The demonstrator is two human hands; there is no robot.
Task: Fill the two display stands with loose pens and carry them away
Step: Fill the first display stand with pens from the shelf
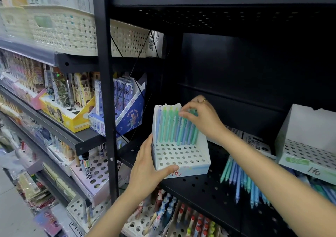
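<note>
A white cardboard display stand (181, 156) with a perforated floor sits at the left of the black shelf (203, 191). Its back row holds several green and blue pens (170, 127) standing upright. My left hand (147, 167) grips the stand's front left corner, thumb along the front rim. My right hand (201, 117) pinches the top of a teal pen in the back row. A second white stand (309, 142) with no pens stands at the shelf's right. Loose blue and green pens (241, 182) lie on the shelf between the two stands.
Flat printed boxes (254, 142) lie behind the loose pens. A black upright post (107, 91) borders the shelf on the left. Beyond it are shelves with pen displays (116, 106) and cream woven baskets (63, 31). Below, more pen stands (181, 218) are stocked.
</note>
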